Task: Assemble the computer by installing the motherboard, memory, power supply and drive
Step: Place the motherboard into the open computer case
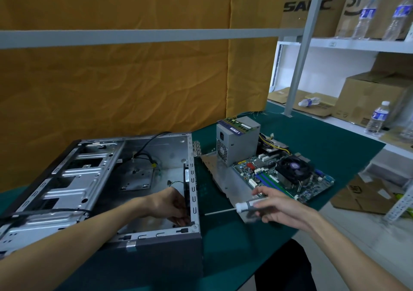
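An open grey computer case (93,185) lies on its side on the green mat. My left hand (166,204) reaches inside it and grips a flat black part (186,176) standing against the case's right wall. My right hand (276,210) holds a screwdriver (240,208) by its white and grey handle, its shaft pointing left at the case's outer wall. To the right, the motherboard (263,174) with a black fan cooler lies on a metal panel. The grey power supply (237,143) stands behind it, with memory sticks (238,125) on top.
Black cables (145,149) run inside the case. An orange cloth (134,78) hangs behind the table. White shelves (357,44) at the right carry cardboard boxes and water bottles. The green mat (324,138) ends near the shelves. Flat cardboard (366,196) lies on the floor.
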